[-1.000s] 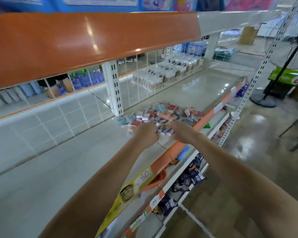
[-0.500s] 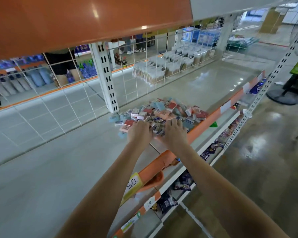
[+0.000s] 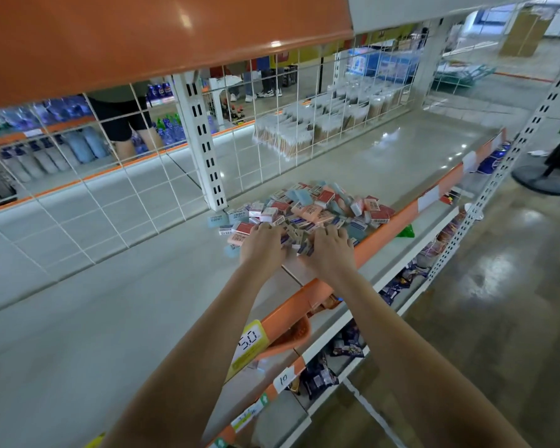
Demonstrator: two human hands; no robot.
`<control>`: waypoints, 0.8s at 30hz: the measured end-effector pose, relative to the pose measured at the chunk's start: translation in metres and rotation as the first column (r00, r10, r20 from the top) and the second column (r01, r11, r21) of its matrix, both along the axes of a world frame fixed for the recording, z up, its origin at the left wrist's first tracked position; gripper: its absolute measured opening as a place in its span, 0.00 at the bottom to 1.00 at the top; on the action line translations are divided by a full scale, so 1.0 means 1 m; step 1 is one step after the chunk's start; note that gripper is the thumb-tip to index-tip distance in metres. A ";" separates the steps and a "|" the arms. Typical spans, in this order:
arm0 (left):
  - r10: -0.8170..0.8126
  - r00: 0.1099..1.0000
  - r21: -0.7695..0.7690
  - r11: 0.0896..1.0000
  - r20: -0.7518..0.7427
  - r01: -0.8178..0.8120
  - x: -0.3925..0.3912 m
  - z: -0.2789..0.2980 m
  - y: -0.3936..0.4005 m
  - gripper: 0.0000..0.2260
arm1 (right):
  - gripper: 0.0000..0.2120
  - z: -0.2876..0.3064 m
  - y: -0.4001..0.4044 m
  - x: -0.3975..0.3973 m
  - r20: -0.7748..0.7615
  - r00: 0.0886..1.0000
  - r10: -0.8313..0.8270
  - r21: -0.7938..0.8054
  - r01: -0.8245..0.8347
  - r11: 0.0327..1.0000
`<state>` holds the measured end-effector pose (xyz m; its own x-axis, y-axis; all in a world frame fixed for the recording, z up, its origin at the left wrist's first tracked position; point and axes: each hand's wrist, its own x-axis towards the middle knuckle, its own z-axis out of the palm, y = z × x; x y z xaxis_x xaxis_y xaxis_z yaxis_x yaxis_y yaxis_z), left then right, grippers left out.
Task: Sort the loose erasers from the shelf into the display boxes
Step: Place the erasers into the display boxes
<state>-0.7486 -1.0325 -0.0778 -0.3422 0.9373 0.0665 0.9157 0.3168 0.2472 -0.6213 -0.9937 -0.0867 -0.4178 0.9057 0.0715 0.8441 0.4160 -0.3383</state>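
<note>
Both hands have pushed further into the heap since a second ago: left hand (image 3: 262, 245) and right hand (image 3: 330, 250) now lie side by side at frame centre, fingers curled down over the near erasers (image 3: 307, 208), apparently gathering some. Piled on the shelf (image 3: 385, 163), these remain unsorted; no display boxes show.

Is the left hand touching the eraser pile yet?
Touching. The head view shows the left hand lying on the near edge of the eraser pile, fingers overlapping the erasers with no gap.
</note>
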 end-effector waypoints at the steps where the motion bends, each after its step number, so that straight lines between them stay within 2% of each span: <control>1: 0.001 1.000 -0.002 1.000 0.004 -0.001 0.000 0.001 -0.001 0.16 | 0.22 0.001 0.001 0.000 0.006 1.000 0.012 -0.008 -0.012 1.000; 6: 0.004 0.995 0.071 0.997 0.100 -0.011 0.001 0.002 -0.009 0.12 | 0.31 0.002 0.001 -0.002 0.009 1.000 0.002 -0.055 -0.002 0.998; 8: 0.001 0.991 0.093 0.996 0.132 -0.013 0.000 0.002 -0.013 0.10 | 0.32 0.003 0.000 -0.004 0.006 1.000 -0.018 -0.067 0.018 0.998; 11: -0.010 0.988 0.124 0.992 0.155 -0.010 -0.002 0.004 -0.019 0.11 | 0.29 0.005 0.000 -0.005 0.000 0.999 -0.034 -0.076 0.034 0.997; 15: -0.011 0.982 0.152 0.988 0.188 -0.019 -0.006 0.006 -0.029 0.11 | 0.20 0.007 0.003 -0.004 -0.018 1.000 0.013 -0.112 -0.015 0.994; 19: -0.012 0.969 0.187 0.982 0.248 -0.035 -0.012 0.011 -0.041 0.12 | 0.21 0.010 -0.004 -0.002 -0.202 0.975 0.089 -0.075 -0.106 0.991; 22: 0.008 0.939 0.193 0.978 0.345 -0.079 -0.016 0.020 -0.053 0.15 | 0.22 0.018 -0.019 0.003 -0.451 0.883 0.131 -0.191 -0.239 0.952; 24: 0.009 0.919 0.193 0.977 0.394 -0.092 -0.017 0.024 -0.061 0.16 | 0.19 0.019 -0.028 0.004 -0.521 0.840 0.153 -0.211 -0.300 0.930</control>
